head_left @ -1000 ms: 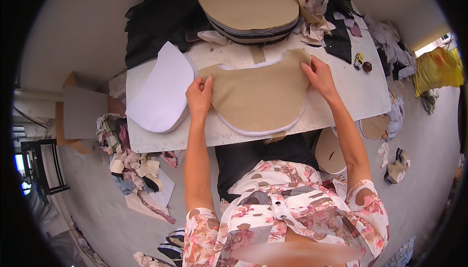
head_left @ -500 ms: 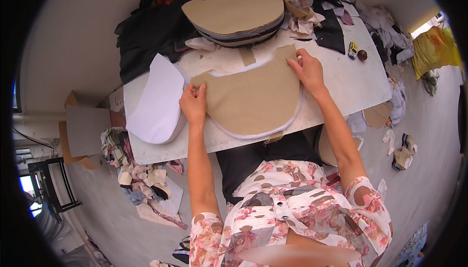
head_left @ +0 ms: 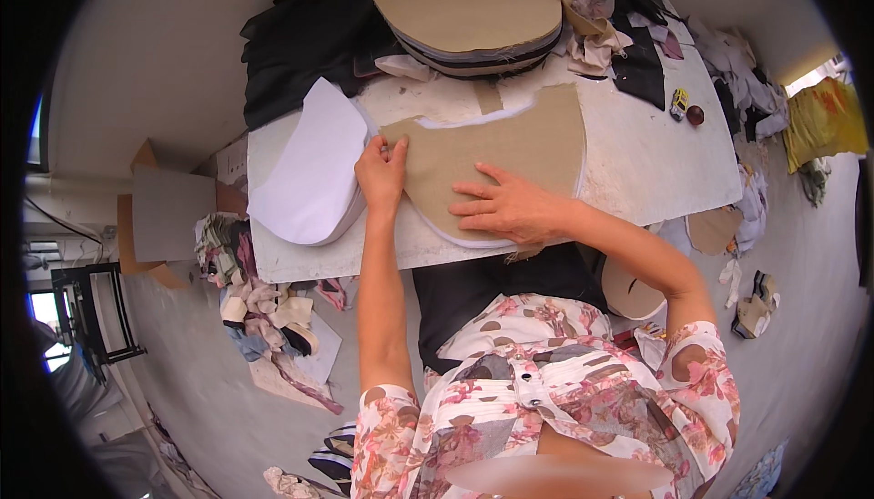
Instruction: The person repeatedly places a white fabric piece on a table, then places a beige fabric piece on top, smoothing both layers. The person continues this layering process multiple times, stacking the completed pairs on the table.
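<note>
A tan, bag-shaped fabric piece [head_left: 519,153] lies on the table in front of me, over a white layer whose edge shows along its curved top and bottom. My left hand [head_left: 381,173] pinches the upper left corner of the tan piece. With fingers spread, my right hand [head_left: 510,209] rests flat on the lower middle of the fabric. Left of the piece, close beside my left hand, is a stack of white curved sheets [head_left: 305,176]. Beyond it, at the back of the table, stands a thick stack of tan cut pieces [head_left: 473,12] with dark layers below.
Black cloth [head_left: 309,48] covers the table's back left. Scraps [head_left: 601,48] lie at the back right, near a yellow toy car [head_left: 679,105] and a dark round ball [head_left: 695,116]. An open cardboard box [head_left: 173,217] and fabric scraps [head_left: 264,308] are on the floor to the left.
My right hand has left the upper right corner and now lies flat on the fabric's lower middle. The left hand keeps its corner. The whole view has shifted slightly.
</note>
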The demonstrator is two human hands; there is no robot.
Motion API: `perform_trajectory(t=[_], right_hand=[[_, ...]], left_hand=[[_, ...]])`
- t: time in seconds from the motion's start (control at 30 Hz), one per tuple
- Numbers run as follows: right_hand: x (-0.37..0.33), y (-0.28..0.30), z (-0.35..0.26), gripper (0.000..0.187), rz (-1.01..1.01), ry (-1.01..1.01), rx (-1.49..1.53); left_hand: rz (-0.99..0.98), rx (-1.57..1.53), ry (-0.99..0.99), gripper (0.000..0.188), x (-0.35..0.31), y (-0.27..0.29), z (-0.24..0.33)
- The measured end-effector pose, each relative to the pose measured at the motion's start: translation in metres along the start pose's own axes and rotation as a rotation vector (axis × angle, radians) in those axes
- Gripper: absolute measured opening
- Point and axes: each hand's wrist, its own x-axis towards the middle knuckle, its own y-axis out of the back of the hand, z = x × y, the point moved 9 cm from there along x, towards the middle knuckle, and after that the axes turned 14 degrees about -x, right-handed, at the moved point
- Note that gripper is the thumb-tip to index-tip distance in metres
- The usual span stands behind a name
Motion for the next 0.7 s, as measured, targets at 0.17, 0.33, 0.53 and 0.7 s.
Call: perform_trajectory(t=[0.17,0.33,0.53,0.7], right_hand=[[-0.022,0.010,-0.026,0.037,-0.048,0.065,0.133],[-0.026,0.053,0.025,0.048,0.200,-0.319,0.043],[-0.061,0.024,0.083,0.065,-0.021,-0.708,-0.210],[-0.089,0.015,0.093,0.068,-0.052,-0.780,-0.253]], left_hand=[[-0.019,0.026,0.026,0.034,0.000,0.002,-0.006],[0.035,0.287,-0.376,0.055,-0.033,-0.002,0.061],[-0.364,0.487,-0.523,0.066,-0.065,-0.056,0.048],[-0.391,0.479,-0.474,0.071,-0.067,-0.060,0.042]])
